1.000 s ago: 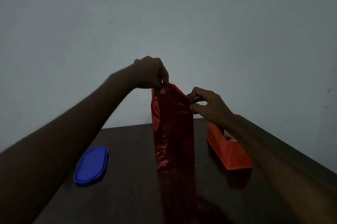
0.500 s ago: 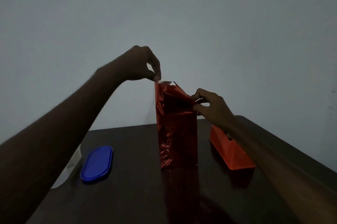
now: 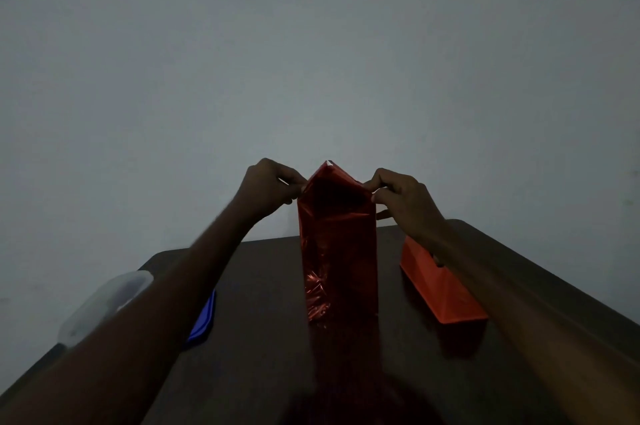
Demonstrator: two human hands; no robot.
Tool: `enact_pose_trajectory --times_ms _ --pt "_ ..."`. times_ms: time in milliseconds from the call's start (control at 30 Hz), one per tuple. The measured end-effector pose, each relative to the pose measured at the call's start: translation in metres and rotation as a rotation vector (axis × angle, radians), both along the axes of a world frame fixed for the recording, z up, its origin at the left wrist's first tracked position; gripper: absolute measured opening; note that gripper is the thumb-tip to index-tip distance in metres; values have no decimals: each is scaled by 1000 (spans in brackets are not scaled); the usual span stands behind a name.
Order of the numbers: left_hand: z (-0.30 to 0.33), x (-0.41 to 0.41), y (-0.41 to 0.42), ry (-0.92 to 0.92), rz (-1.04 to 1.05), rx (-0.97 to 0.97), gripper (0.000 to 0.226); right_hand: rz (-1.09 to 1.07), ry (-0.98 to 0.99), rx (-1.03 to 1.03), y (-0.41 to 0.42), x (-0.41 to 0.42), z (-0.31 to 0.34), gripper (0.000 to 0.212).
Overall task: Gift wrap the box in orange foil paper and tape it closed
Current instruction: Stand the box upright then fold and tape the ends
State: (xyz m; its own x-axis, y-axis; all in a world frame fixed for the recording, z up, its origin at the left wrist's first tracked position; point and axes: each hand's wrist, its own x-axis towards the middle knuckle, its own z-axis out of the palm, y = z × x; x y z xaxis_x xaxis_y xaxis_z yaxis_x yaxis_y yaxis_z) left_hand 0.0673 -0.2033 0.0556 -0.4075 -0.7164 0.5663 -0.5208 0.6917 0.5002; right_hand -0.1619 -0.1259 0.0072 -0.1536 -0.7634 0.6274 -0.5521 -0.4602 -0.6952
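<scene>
The left hand (image 3: 268, 187) pinches the upper left edge of the foil at the top of the wrapped box (image 3: 337, 244), fingers curled with the tips meeting on the paper, and the right hand (image 3: 403, 197) pinches the upper right edge in the same way, so that the paper between them rises to a folded peak above the box. Behind the box stands a plain, matt, pale grey wall (image 3: 311, 43) that fills most of the view. The box stands upright on a dark brown surface (image 3: 263, 355) with a smooth, faintly glossy top and a rounded far corner to the left of the box; a dim reddish reflection runs across the surface in front of the box. The box itself is tall and narrow, covered in shiny orange-red foil paper (image 3: 322, 289) that is smooth up the front face and crinkled near its lower left. To the right of the box, apart from it, lies a smooth orange wedge-shaped tape dispenser (image 3: 440, 289), its upper part crossed by the right forearm. To the left of the box, near the surface's left edge, sits a translucent plastic container (image 3: 104, 303) with rounded corners, and between it and the box lies a flat blue lid (image 3: 204, 319), mostly covered by the left forearm.
</scene>
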Motion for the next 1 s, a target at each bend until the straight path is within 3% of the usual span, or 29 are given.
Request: enact_pose_trajectory --times_ms 133,333,467,1000 --pt "-1 -3 -5 -33 -28 -16 15 -19 -58 38 -1 3 6 23" --pt "5 -3 -14 -100 -46 11 9 -199 39 60 -7 16 22 40" --pt "6 0 -18 -107 -102 58 4 -201 128 100 -7 17 24 33" --pt "7 0 -33 -231 -196 -3 15 -110 170 44 3 10 11 10"
